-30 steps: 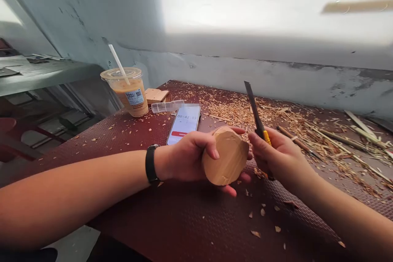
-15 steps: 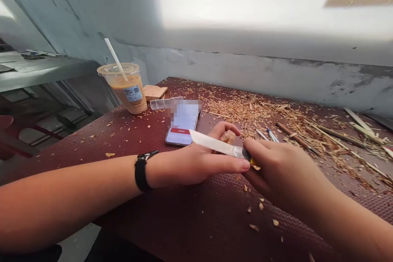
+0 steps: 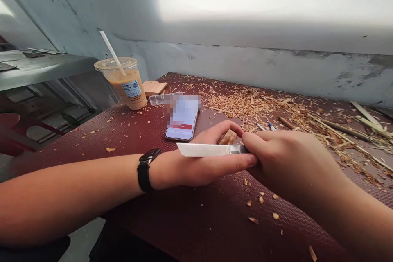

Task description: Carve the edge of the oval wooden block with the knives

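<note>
My right hand (image 3: 285,163) is closed round the handle of a utility knife (image 3: 205,150), most of the handle hidden in the fist. Its pale blade points left and lies across in front of my left hand (image 3: 199,168). A small piece of brown wood (image 3: 227,137) is held in my left hand, between the curled fingers and the palm, partly hidden behind the blade. The left thumb stretches right along the knife's lower side, and its tip meets the right hand. A black watch (image 3: 149,168) is on the left wrist.
Beyond the hands lies a phone (image 3: 181,120) beside a clear plastic case (image 3: 161,98). A lidded iced drink (image 3: 129,88) with a straw and some wooden blocks (image 3: 155,88) stand at the back left. Wood shavings (image 3: 251,102), pens (image 3: 270,126) and thin sticks (image 3: 344,129) cover the right side.
The knife has turned from a slant to nearly level, its tip shifting left and down. The right hand has risen slightly, and the view has tilted a little.
</note>
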The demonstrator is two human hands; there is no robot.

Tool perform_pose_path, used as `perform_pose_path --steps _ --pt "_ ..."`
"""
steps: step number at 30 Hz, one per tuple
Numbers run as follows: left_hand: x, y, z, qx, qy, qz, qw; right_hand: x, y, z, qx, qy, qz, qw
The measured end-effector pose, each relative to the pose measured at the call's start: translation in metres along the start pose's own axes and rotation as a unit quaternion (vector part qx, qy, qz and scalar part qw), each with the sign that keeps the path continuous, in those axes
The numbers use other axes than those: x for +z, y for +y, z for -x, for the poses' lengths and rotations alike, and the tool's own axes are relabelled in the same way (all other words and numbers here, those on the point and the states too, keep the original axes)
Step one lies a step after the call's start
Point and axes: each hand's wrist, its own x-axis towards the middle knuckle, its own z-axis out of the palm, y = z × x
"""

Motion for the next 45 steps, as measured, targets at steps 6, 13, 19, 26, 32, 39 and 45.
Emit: perform_pose_path --steps 6,13,19,26,32,39,45 --pt "0.001 -0.001 -0.001 0.016 0.034 -0.043 0.998 -0.001 0.007 -0.004 -0.026 -0.028 0.02 0.999" --pt "0.013 -0.009 -0.006 0.057 0.067 0.086 0.992 0.008 -0.002 -0.005 0.04 0.012 0.041 0.998" --pt "0.017 -0.019 -0.011 0.038 0.096 0.103 0.989 0.008 -0.007 -0.003 0.115 -0.022 0.034 0.993" --pt "-0.009 0.0 -0.005 -0.019 0.026 -0.077 0.997 0.006 0.0 -0.007 0.006 -0.03 -0.012 0.999" --pt "-0.008 0.001 -0.007 -0.013 0.028 -0.122 0.992 0.005 0.003 -0.009 -0.004 -0.064 0.004 0.998" --pt "-0.001 0.001 -0.006 -0.003 0.035 -0.029 0.999 0.006 0.006 -0.009 0.011 -0.07 -0.005 0.997" --pt "0.006 -0.006 -0.009 0.028 0.061 0.017 0.998 0.01 -0.003 -0.003 0.058 -0.011 0.008 0.998"
